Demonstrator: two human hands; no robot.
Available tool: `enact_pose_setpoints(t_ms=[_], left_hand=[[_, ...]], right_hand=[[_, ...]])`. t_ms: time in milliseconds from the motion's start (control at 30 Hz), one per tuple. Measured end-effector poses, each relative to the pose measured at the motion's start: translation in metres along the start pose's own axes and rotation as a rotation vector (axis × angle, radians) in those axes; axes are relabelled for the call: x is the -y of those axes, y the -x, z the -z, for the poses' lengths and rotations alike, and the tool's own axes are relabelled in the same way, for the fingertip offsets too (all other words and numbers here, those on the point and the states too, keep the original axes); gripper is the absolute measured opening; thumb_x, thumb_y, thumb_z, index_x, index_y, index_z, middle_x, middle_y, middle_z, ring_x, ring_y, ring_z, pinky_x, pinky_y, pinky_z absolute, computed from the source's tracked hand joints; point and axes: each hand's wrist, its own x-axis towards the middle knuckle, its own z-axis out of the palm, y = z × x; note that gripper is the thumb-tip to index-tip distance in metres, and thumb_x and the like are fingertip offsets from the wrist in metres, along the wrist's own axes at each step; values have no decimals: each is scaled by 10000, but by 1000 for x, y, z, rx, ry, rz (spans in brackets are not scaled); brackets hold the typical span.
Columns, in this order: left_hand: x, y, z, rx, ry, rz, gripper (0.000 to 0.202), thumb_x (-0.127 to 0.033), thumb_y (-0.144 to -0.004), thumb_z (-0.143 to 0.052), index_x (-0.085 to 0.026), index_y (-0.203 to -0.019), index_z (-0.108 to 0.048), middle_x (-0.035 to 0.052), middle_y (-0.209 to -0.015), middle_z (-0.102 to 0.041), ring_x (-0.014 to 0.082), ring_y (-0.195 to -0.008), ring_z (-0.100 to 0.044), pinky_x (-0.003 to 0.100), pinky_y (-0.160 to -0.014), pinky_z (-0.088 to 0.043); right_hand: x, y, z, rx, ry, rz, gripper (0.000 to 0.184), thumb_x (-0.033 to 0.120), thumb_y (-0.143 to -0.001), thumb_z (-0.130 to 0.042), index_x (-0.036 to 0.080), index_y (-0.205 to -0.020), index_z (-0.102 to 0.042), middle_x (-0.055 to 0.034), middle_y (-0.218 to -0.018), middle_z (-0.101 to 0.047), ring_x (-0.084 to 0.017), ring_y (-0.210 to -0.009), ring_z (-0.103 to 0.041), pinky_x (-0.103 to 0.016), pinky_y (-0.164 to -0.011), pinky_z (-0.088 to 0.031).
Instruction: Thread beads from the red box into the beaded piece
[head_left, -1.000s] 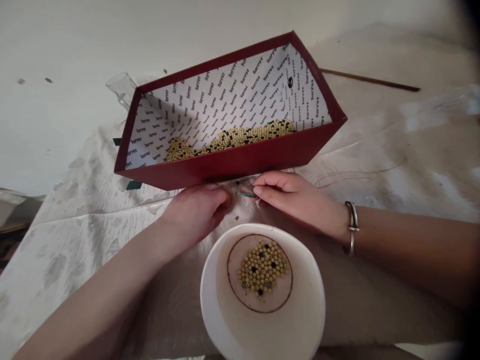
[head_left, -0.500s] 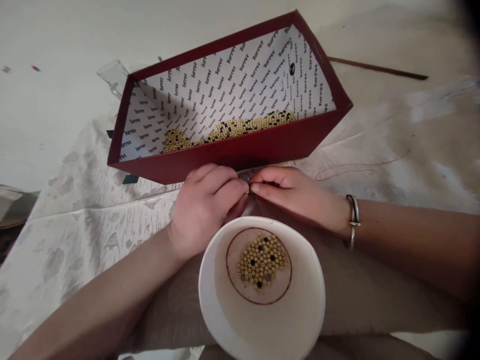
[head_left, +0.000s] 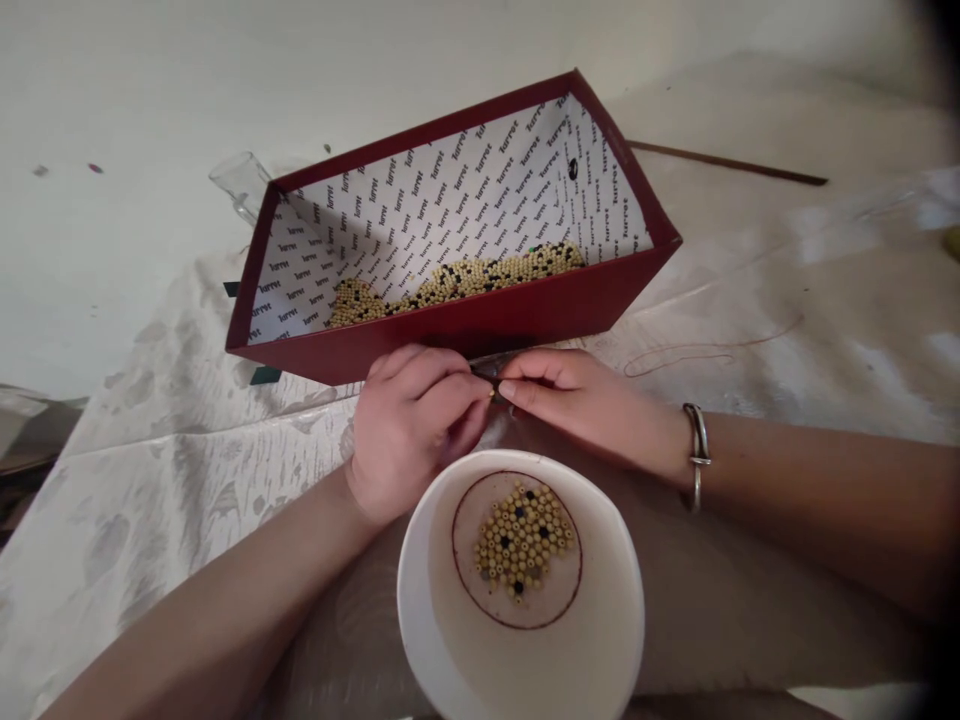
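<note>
My left hand [head_left: 412, 425] is closed in a pinch, with a tiny yellowish bead [head_left: 491, 394] at its fingertips. Right up against it, my right hand [head_left: 585, 400] pinches something small and dark between thumb and forefinger, too small to make out. Just below both hands stands a white tub [head_left: 442, 620], with yellow and black beads [head_left: 523, 535] on its bottom. Beyond my fingers lies a dark red box [head_left: 480, 320] with a white printed lining, which holds a heap of similar beads [head_left: 465, 280].
A brown stick [head_left: 727, 162] extends from behind the box at right. Loose reddish thread [head_left: 690, 350] curls on the pale patterned cloth [head_left: 195, 480]. Behind the box's left corner a clear glass [head_left: 244, 185] is partly hidden. A metal bangle [head_left: 697, 455] circles my right wrist.
The view has shifted, so the box, tub and hands appear slightly lower. Both hands keep their pinch, fingertips close together; the bead shows a little more clearly.
</note>
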Motion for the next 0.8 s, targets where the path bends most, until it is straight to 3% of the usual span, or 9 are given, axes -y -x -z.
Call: enact_pose_setpoints(t_ms=[367, 800], left_hand=[[-1, 3, 2, 1, -134, -70, 147, -225, -751, -566, -228, -894, -598, 14, -912, -625, 172, -827, -541, 335, -728, -400], [-3, -3, -2, -32, 47, 98, 43, -223, -737, -567, -193, -767, -575, 16, -788, -599, 155, -803, -532, 318, -745, -441]], right_hand=[[-1, 0, 0, 8, 31, 1, 203, 297, -823, -439, 186, -801, -608, 7, -775, -631, -117, -715, -547, -223, -634, -390], [2, 0, 0, -2, 21, -32, 206, 289, -812, -442, 187, -827, -620, -5, -798, -645, -128, -718, -554, -230, -629, -402]])
